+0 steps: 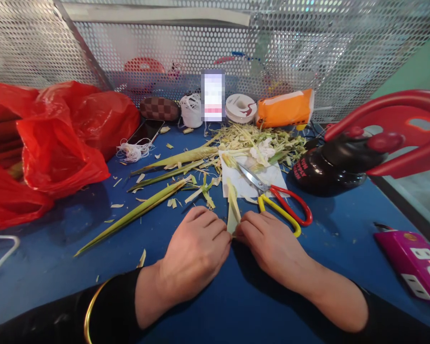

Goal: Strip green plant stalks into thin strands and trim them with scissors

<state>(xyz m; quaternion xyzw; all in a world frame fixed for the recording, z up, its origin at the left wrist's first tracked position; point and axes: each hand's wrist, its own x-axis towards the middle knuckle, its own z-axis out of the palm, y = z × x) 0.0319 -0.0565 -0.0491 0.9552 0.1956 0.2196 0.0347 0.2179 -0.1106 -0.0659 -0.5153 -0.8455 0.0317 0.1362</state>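
Note:
Between my two hands stands a pale green strip of leaf or husk [233, 210], its upper end pointing away from me and its lower end hidden by my fingers. My left hand [200, 248] is closed on its left side, fingers curled. From the right, my right hand [268, 246] pinches the same strip at its base. Just beyond my right hand lie scissors [261, 185] with one red and one yellow handle, blades partly apart, resting on a white paper sheet [249, 180]. Long green pointed leaves [136, 212] lie to the left of my hands.
A heap of shredded plant scraps [265, 138] lies behind the paper. Red plastic bags [68, 134] fill the left. Along the back are a phone [213, 95], white string [191, 111], a ribbon roll [241, 107] and an orange packet [285, 109]. A black bottle [326, 169] and purple power strip [412, 260] stand right.

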